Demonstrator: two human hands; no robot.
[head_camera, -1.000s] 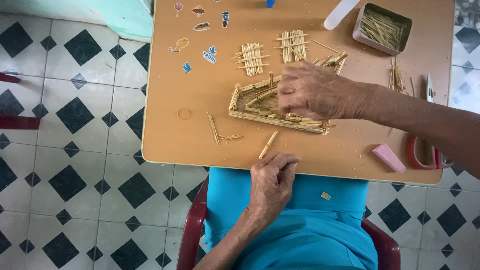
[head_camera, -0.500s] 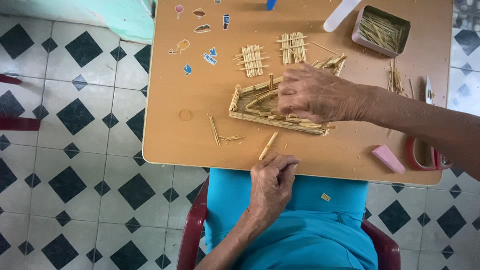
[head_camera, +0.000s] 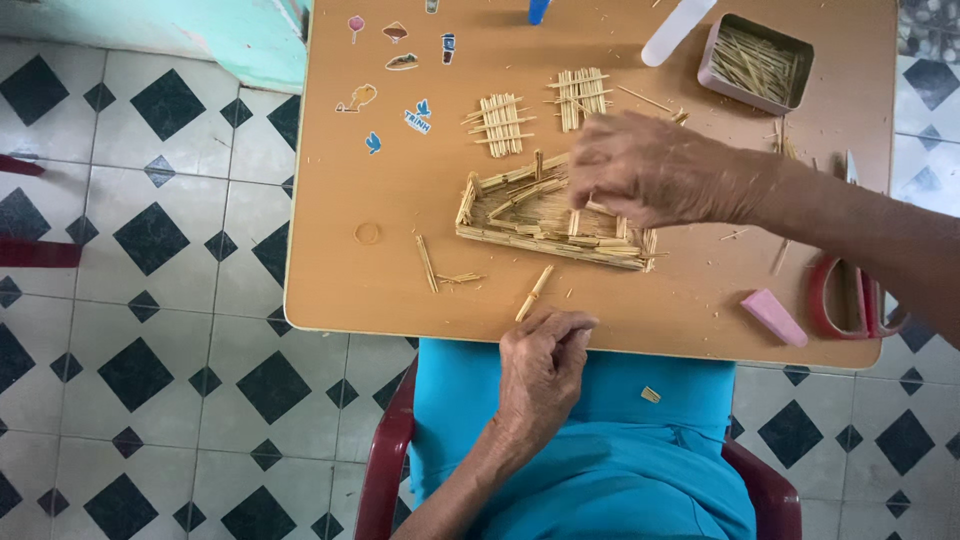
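A small frame built of thin wooden sticks (head_camera: 540, 215) lies in the middle of the tan table (head_camera: 400, 270). My right hand (head_camera: 655, 170) hovers over its right end, fingers curled down and touching the sticks there. My left hand (head_camera: 540, 365) rests at the table's near edge, above my blue-clad lap, fingers curled loosely; whether it holds anything I cannot tell. A short bundle of sticks (head_camera: 533, 294) lies just beyond its fingertips.
Two flat stick mats (head_camera: 500, 125) (head_camera: 580, 98) lie behind the frame. A metal tin of sticks (head_camera: 755, 62) stands at the back right, a white tube (head_camera: 678, 30) beside it. A pink wedge (head_camera: 774, 317) and red scissors (head_camera: 850, 300) lie at right. Stickers (head_camera: 418, 115) dot the left.
My right hand has shifted slightly right along the frame and its fingers have bent further down. My left hand stays at the table edge.
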